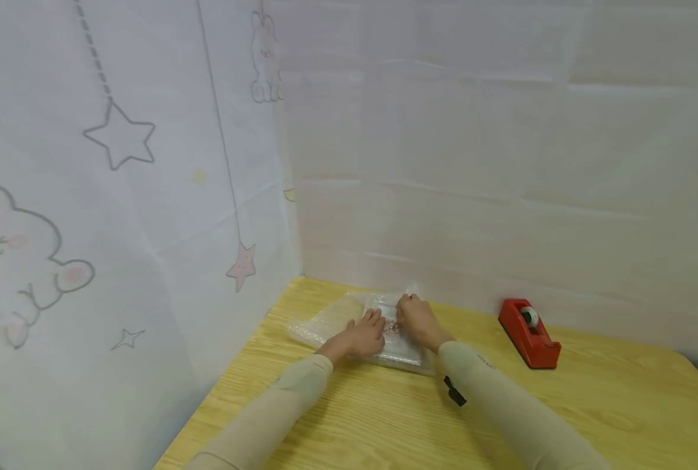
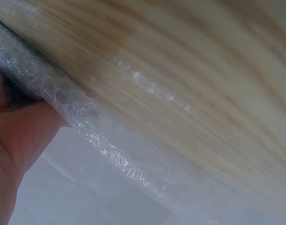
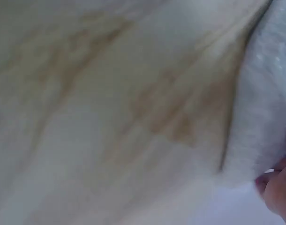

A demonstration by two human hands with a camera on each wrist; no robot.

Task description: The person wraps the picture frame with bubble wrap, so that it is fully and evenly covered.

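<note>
On the wooden table lies a flat white item [image 1: 400,354] with a small reddish print, covered in clear bubble wrap [image 1: 319,321]. A loose part of the wrap spreads out to the left. My left hand [image 1: 365,334] rests on the item's left side with fingers extended. At its upper right, my right hand [image 1: 419,321] has curled fingers and pinches the wrap near the edge; a bit of plastic sticks up beyond it. The left wrist view shows the wrap's edge [image 2: 110,150] beside the left hand [image 2: 21,136]. Fingertips of the right hand [image 3: 279,192] meet the wrap [image 3: 260,108] in the right wrist view.
A red tape dispenser [image 1: 528,333] with a roll of tape stands to the right. A small black object [image 1: 455,391] lies by the right forearm, partly hidden. Behind the table [image 1: 619,391] hangs a pale sheet [image 1: 472,163], with a printed one [image 1: 167,215] on the left.
</note>
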